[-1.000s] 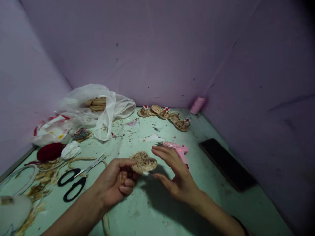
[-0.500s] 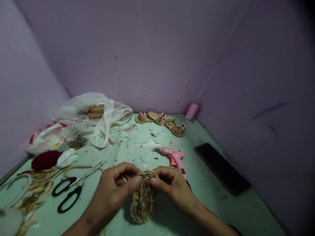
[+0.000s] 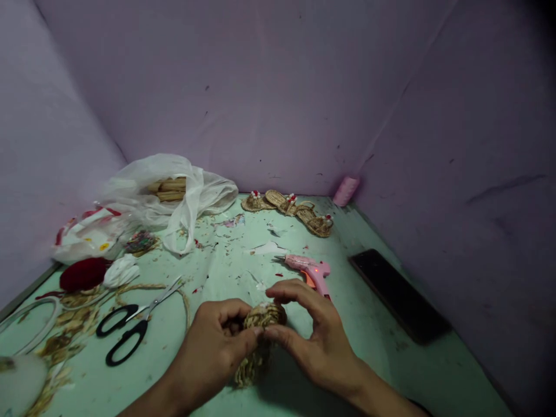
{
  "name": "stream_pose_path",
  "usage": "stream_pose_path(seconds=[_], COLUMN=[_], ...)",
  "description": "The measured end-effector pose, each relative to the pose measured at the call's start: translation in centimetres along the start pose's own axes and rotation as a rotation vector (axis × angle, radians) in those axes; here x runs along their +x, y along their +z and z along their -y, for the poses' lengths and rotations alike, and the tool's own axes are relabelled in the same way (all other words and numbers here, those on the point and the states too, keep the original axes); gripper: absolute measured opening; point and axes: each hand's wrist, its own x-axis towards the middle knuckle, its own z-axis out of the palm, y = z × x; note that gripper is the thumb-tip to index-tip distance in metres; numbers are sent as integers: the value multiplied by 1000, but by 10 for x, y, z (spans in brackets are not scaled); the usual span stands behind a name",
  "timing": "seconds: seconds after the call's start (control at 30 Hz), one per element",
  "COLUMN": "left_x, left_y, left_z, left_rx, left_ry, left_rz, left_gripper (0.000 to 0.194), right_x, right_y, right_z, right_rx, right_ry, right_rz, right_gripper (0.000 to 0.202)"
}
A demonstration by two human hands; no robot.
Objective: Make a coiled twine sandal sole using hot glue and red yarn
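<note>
A coiled, braided straw piece (image 3: 264,315) hangs between my hands at the front middle, its lower part dropping toward the green table. My left hand (image 3: 221,341) pinches its left edge between thumb and fingers. On the other side my right hand (image 3: 308,330) has its thumb against the piece and its index finger arched above the top edge, apart from the thumb. Just behind my right hand lies a pink glue gun (image 3: 306,269) with a small orange light on. Black-handled scissors (image 3: 139,321) rest open to the left of my left hand.
Small straw sandals (image 3: 286,204) with beads line the back, near a pink thread spool (image 3: 346,191). A dark phone (image 3: 399,295) lies right. At left are a plastic bag (image 3: 195,197), dark red yarn (image 3: 84,274), white yarn (image 3: 121,270) and straw scraps (image 3: 65,341).
The straw piece has tilted, so its top edge faces me more and less of its length shows. My right index finger has lifted off it. The view has shifted slightly.
</note>
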Motion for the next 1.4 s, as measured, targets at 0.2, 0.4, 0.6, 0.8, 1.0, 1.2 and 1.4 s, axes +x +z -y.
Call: stream_pose_path(seconds=[0.2, 0.4, 0.6, 0.8, 1.0, 1.2, 1.4], left_x=[-7, -10, -11, -10, -6, -11, -11], left_y=[8, 10, 9, 7, 1, -5, 5], left_z=[-3, 1, 7, 2, 4, -1, 3], left_rx=[45, 157, 248, 144, -5, 227, 289], left_ry=[59, 192, 266, 178, 98, 292, 438], left_rz=[-37, -72, -54, -69, -72, -366, -365], left_gripper=[19, 16, 18, 18, 18, 13, 14], right_x=[-1, 2, 5, 10, 13, 3, -16], right_y=[-3, -7, -10, -13, -11, -9, 13], right_z=[9, 16, 7, -3, -8, 2, 19], right_rx=[-76, 80, 532, 779, 714, 432, 444], right_ry=[-52, 332, 591, 724, 711, 516, 372], right_rz=[60, 77, 182, 57, -102, -95, 204], right_gripper=[10, 9, 15, 24, 29, 34, 57])
